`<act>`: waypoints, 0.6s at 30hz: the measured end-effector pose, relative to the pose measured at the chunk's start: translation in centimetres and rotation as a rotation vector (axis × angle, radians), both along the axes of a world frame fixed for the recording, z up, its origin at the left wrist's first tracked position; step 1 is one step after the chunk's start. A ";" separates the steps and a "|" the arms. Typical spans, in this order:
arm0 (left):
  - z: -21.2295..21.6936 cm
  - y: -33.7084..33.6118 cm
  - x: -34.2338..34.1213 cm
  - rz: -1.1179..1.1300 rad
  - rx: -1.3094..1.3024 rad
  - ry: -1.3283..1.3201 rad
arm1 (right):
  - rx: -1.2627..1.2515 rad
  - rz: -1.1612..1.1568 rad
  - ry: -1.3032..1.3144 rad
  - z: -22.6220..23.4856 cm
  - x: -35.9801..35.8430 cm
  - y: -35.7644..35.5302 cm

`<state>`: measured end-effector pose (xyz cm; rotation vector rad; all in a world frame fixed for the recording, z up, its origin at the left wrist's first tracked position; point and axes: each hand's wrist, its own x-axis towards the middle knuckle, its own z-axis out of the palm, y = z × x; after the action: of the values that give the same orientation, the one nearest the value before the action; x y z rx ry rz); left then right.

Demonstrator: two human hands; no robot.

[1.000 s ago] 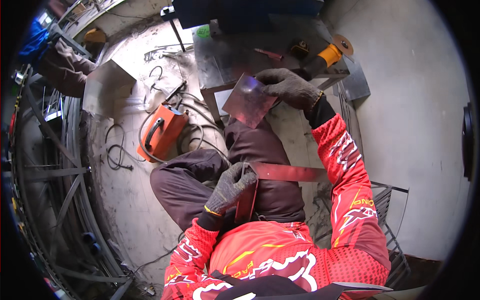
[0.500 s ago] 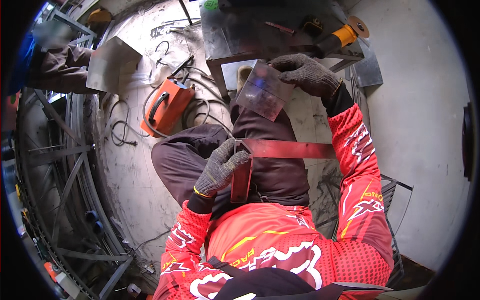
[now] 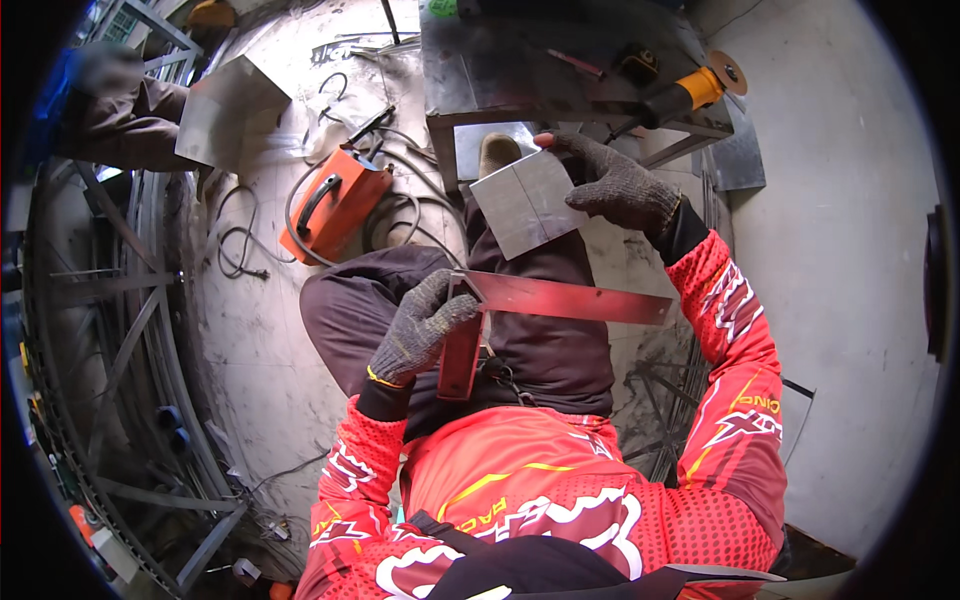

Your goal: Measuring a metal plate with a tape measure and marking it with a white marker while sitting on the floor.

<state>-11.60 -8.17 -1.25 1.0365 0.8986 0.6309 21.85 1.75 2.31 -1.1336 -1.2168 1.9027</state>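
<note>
Now left hand (image 3: 420,330) grips a red square (image 3: 540,310), right hand (image 3: 615,185) a metal plate (image 3: 520,205)

Left hand (image 3: 425,330): your grip is on the corner of the framing square (image 3: 520,305), over your lap.
Right hand (image 3: 615,185): holds the metal plate (image 3: 525,205) ahead of the square, above your knees.
Worktop (image 3: 520,65): lies beyond the plate; the angle grinder (image 3: 685,95) rests on its right edge.
Welding machine (image 3: 330,205): sits on the floor to your left, cables (image 3: 410,215) beside it.
</note>
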 end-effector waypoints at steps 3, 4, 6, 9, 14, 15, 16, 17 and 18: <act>-0.2 0.4 -0.2 0.010 -0.003 0.006 | 0.021 0.017 -0.069 -0.2 0.4 -0.4; -0.1 0.6 -0.2 0.006 0.015 0.030 | 0.058 -0.013 -0.052 -0.3 0.5 -0.6; -0.4 0.6 -0.3 0.009 0.028 0.052 | 0.030 -0.014 -0.100 0.1 0.3 -1.0; -0.6 0.5 -0.1 0.030 0.030 0.019 | 0.041 -0.016 -0.240 1.1 -0.3 -2.1; -1.7 1.0 1.7 0.086 -0.062 -0.077 | 0.011 0.048 -0.434 -0.2 0.9 -3.2; -2.1 1.2 2.2 0.094 0.006 -0.037 | -0.009 0.021 -0.368 -0.3 0.8 -3.4; -2.5 1.3 2.5 0.096 0.044 -0.015 | -0.029 -0.006 -0.301 -0.3 0.7 -3.5; -3.1 1.4 2.6 0.097 0.043 -0.013 | -0.030 -0.005 -0.299 -0.4 0.7 -3.6; -3.5 1.5 2.6 0.109 -0.014 -0.063 | -0.021 0.022 -0.305 -0.3 0.7 -3.7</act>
<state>-8.97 -6.65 -4.80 0.9542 0.9073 0.7437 22.55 -1.98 1.98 -1.4680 -1.3755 1.8072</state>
